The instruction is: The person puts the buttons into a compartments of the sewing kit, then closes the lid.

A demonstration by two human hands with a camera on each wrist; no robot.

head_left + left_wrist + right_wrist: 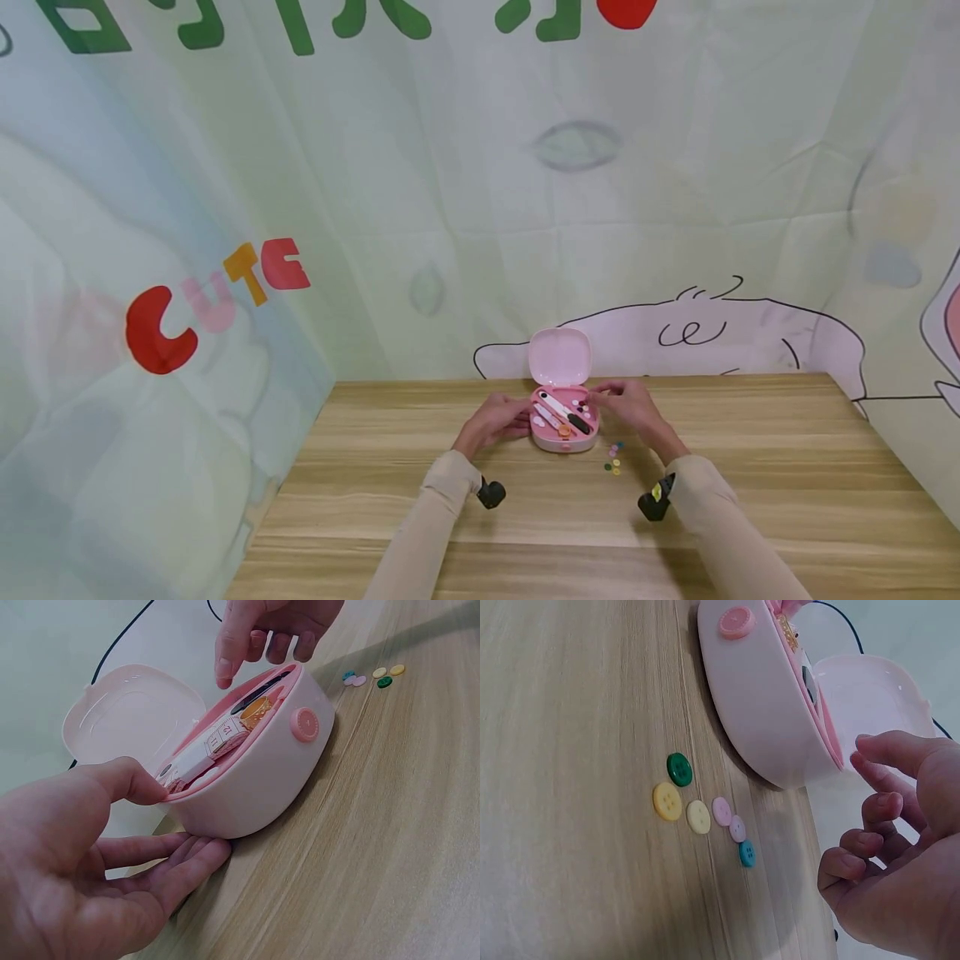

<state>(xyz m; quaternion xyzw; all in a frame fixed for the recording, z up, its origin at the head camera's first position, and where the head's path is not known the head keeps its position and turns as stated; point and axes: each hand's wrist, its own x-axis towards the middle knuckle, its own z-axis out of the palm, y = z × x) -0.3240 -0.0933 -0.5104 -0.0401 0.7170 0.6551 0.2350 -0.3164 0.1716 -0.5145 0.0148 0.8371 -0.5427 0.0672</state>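
A pink sewing box (566,446) stands on the table with its lid (560,357) raised. My left hand (501,421) holds its left side, thumb on the rim and fingers low against the wall. Above the box's right edge, my right hand (907,825) hovers with loosely bent fingers; nothing shows between thumb and forefinger. Inside lie a folded tape measure (225,740), a small orange patterned piece (256,711) and a black-handled tool (577,424). On the table near the right hand are several loose buttons, among them a green button (679,769) and a blue button (747,853).
The wooden table (375,467) ends at a printed cloth backdrop (450,208) just behind the box. A dark cable (112,649) runs behind the lid. Black wrist cameras sit on both sleeves.
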